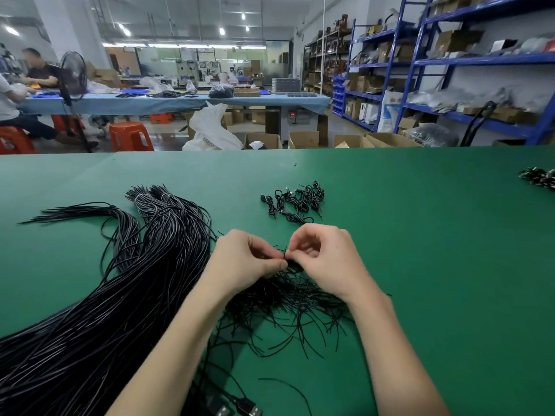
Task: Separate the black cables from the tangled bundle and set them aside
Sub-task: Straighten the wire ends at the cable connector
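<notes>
A tangled bundle of thin black cables [288, 298] lies on the green table [420, 235] just below my hands. My left hand [240, 256] and my right hand [324, 256] meet above its far edge, fingertips together, each pinching black cable ends at the same spot. A small heap of short black cables with plugs [295, 201] lies apart, farther back on the table. The bundle's middle is hidden under my wrists.
A thick sheaf of long black cables [126, 280], tied with bands at its far end, sweeps across the left of the table. USB plugs [240, 409] lie at the near edge. Another small cable pile [539, 177] sits far right.
</notes>
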`<state>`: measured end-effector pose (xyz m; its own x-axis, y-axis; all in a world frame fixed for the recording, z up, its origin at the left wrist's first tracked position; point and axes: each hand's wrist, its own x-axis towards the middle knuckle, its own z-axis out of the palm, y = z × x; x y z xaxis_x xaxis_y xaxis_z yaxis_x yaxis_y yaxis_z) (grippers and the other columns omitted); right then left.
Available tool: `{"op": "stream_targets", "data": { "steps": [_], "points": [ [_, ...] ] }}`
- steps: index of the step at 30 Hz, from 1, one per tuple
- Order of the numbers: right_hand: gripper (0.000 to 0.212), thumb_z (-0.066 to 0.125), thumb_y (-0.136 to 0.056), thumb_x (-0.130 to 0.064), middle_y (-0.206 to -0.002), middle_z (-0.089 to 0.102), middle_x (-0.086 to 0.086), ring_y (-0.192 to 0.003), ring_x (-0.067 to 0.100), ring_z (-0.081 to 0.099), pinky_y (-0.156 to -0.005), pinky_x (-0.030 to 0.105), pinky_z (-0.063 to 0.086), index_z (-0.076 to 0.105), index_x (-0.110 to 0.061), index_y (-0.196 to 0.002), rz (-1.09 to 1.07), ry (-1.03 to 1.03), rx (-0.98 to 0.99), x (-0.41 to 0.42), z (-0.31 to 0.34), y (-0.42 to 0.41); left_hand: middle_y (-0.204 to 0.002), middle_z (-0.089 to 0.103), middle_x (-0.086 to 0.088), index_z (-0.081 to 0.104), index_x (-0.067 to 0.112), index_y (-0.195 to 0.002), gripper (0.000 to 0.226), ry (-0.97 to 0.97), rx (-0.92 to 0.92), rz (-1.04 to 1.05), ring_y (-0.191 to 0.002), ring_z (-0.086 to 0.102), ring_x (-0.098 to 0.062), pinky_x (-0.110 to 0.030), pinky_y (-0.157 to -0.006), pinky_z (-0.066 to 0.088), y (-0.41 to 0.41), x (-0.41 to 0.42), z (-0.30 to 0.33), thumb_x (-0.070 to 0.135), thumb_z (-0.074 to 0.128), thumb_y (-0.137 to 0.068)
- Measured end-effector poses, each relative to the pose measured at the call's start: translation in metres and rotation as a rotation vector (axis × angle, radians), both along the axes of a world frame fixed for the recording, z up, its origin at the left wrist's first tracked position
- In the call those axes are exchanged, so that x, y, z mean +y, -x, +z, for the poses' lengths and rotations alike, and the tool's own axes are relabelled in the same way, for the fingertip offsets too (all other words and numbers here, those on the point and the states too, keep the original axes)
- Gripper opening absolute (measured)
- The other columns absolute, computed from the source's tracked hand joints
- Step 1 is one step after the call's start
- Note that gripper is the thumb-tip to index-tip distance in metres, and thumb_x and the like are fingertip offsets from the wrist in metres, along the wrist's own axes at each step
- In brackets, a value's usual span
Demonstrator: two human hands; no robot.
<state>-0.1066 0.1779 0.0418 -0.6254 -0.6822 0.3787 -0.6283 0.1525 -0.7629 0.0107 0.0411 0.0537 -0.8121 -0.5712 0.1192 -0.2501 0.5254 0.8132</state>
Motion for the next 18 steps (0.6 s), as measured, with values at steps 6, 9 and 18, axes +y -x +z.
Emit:
{"op": "stream_targets", "data": {
  "steps": [6,9,18],
  "points": [
    [0.022,0.08,-0.085,-0.004,-0.077,0.071,-0.006,-0.072,0.001,0.065,-0.069,0.019,0.057,0.07,-0.023,-0.081,-0.061,0.294,-0.211,-0.008,-0.017,-0.003,-0.066,0.074,0.013,0.081,0.025,-0.075,0.007,-0.079,0.276,0.154,-0.064,0.07,-0.002,-0.013,-0.067,0.053,0.011,0.008,-0.012,0.027,0.088,-0.075],
    [0.026,0.076,-0.087,0.002,-0.08,0.066,0.001,-0.076,0.005,0.06,-0.07,0.027,0.059,0.063,-0.02,-0.082,-0.012,0.283,-0.249,-0.004,-0.025,-0.003,-0.075,0.077,-0.007,0.081,0.011,-0.082,0.007,-0.443,0.291,0.13,-0.069,0.073,-0.017,-0.031,-0.08,0.061,0.013,0.008,-0.018,0.014,0.086,-0.078],
    [0.016,0.07,-0.086,-0.001,-0.083,0.076,0.005,-0.075,0.019,0.076,-0.076,0.028,0.062,0.071,-0.016,-0.091,-0.066,0.115,-0.384,-0.002,-0.008,0.004,-0.07,0.073,0.019,0.082,0.028,-0.079,0.007,0.049,0.326,0.146,-0.07,0.068,0.006,-0.006,-0.07,0.048,0.015,0.021,-0.022,0.023,0.087,-0.076]
  ]
}}
